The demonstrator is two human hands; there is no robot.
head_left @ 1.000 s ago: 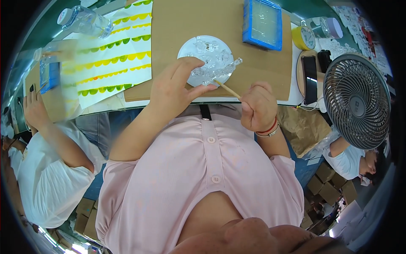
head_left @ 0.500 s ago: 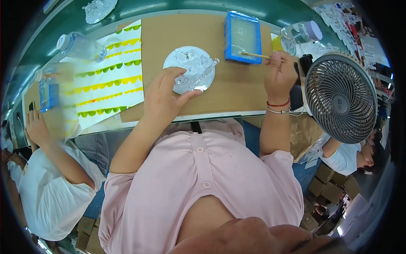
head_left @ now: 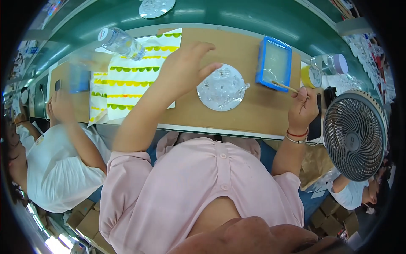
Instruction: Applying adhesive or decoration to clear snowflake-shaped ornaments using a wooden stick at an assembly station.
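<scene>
My left hand (head_left: 184,70) is raised at the upper left of a round white plate (head_left: 216,106), its fingers apart and nothing seen in them. On the plate lie several clear, glassy pieces (head_left: 222,86). My right hand (head_left: 303,108) pinches a thin wooden stick (head_left: 285,87). The stick's far tip rests at or just over the near end of a blue-rimmed tray (head_left: 259,73), which holds a pale, translucent filling. I cannot tell whether the tip touches it.
A brown board (head_left: 237,120) lies beneath the plate. Left of it is a scallop-patterned sheet (head_left: 127,86) with a clear bottle (head_left: 122,42). At right stand a yellow round container (head_left: 311,76), a lilac-lidded jar (head_left: 327,63) and a grey fan (head_left: 355,135). A co-worker (head_left: 63,165) sits at left.
My left hand has come off the clear pieces on the plate and lifted away. My right hand keeps the stick at the tray. The whole view has shifted, moving the table rightward in it.
</scene>
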